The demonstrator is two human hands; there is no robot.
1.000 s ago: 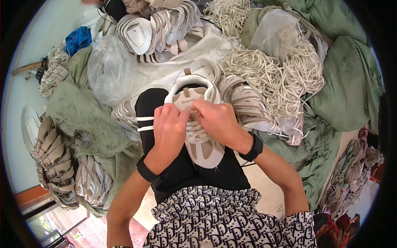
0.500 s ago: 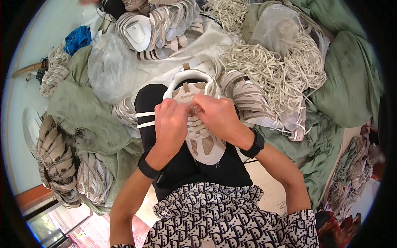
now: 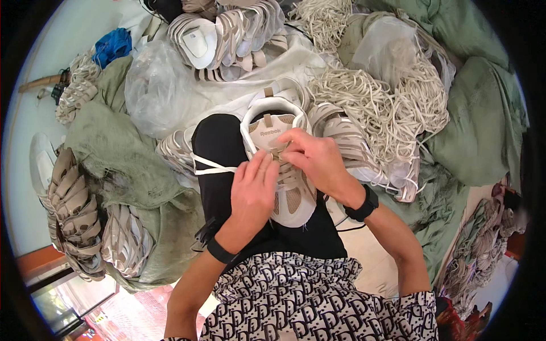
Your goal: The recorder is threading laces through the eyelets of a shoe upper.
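A beige-and-white sneaker upper (image 3: pixel 293 209) lies over my black-clad lap, toe toward me and collar pointing away. Crossed laces run up its front below a light tongue (image 3: pixel 271 129). My left hand (image 3: pixel 257 184) is closed over the lacing on the left side. A loop of white shoelace (image 3: pixel 213 166) trails leftward from it across my black trouser leg. My right hand (image 3: pixel 321 162) rests on the right eyelet edge, its thumb and index bent toward each other beside the tongue. What lies between those right fingertips is hidden.
Beyond the lap lies a tangled heap of cream laces (image 3: pixel 392 102). Stacked shoe uppers stand at the back (image 3: pixel 227 37), to the right (image 3: pixel 344 139) and far left (image 3: pixel 74 210). Green cloth (image 3: pixel 133 165) and a clear plastic bag (image 3: pixel 156 85) surround them.
My left hand has drawn down and away from the tongue, fingers straighter. My right hand has lifted slightly apart from it. The trailing lace loop has narrowed toward my left hand.
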